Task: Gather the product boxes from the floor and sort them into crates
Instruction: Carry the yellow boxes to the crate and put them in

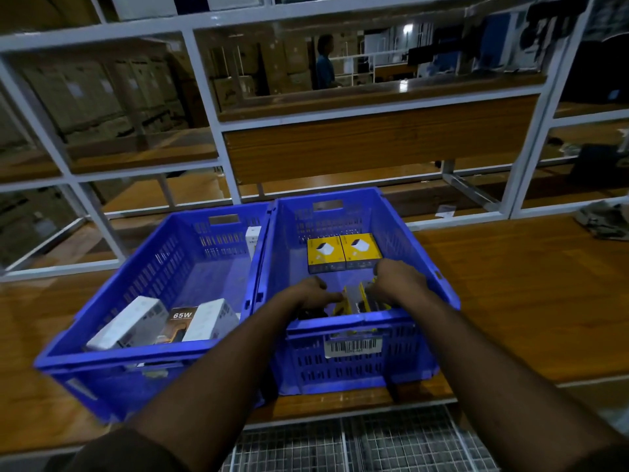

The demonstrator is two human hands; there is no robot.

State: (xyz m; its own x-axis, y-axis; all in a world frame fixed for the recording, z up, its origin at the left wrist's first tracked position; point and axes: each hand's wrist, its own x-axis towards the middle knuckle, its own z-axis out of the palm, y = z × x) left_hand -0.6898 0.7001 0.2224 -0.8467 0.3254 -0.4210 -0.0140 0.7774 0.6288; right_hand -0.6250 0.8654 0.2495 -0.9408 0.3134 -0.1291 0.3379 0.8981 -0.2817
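Two blue crates stand side by side on a wooden shelf. The right crate (418,240) holds two yellow boxes (343,253) at its far wall. Both my hands are inside its near end: my left hand (311,294) and my right hand (398,281) grip a bunch of yellow-and-black boxes (355,298) standing on edge between them. The left crate (153,267) holds two white boxes (131,323), a dark box marked 65W (180,320) and a white box (253,238) upright at its far right corner.
White metal shelf frames (211,107) rise behind the crates. The wooden shelf top (527,294) runs on to the right, with a crumpled cloth (604,221) at its far right. A wire mesh panel (357,444) lies below the front edge. A person (325,63) stands far behind.
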